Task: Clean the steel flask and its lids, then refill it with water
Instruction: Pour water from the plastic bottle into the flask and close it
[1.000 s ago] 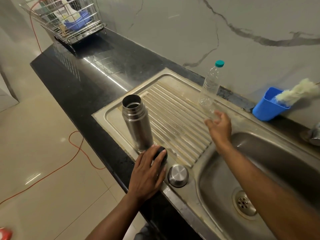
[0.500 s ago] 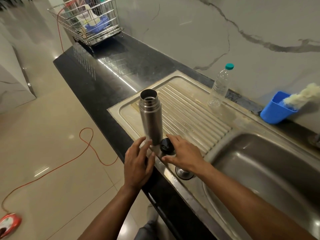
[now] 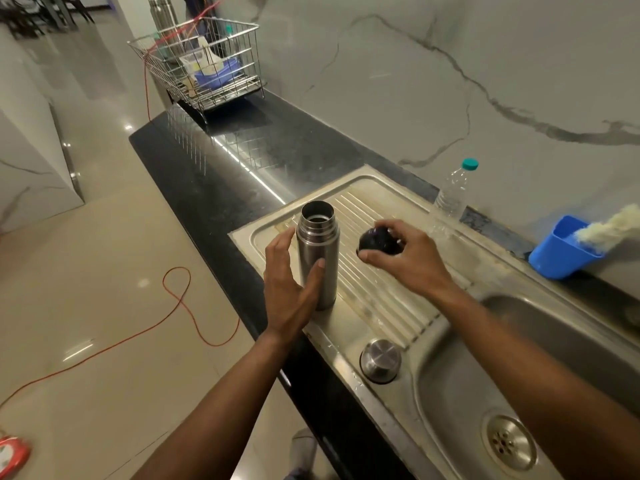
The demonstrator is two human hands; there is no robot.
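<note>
The steel flask (image 3: 318, 254) stands upright and uncapped on the ribbed drainboard (image 3: 388, 296) of the sink. My left hand (image 3: 289, 289) wraps loosely around its left side, thumb touching the front of the body. My right hand (image 3: 405, 258) holds the black inner lid (image 3: 377, 241) in its fingertips, lifted to the right of the flask's mouth. The steel outer cap (image 3: 380, 359) sits upside down on the sink's front rim, near the basin.
A clear plastic bottle (image 3: 453, 192) with a teal cap stands by the wall. A blue cup (image 3: 564, 249) with a pale scrubber lies at the right. The sink basin (image 3: 460, 382) with its drain is at lower right. A wire dish rack (image 3: 204, 64) sits at the counter's far end.
My right hand has taken the black inner lid off the drainboard and raised it beside the flask's mouth. My left hand has slid up from the flask's base to its side.
</note>
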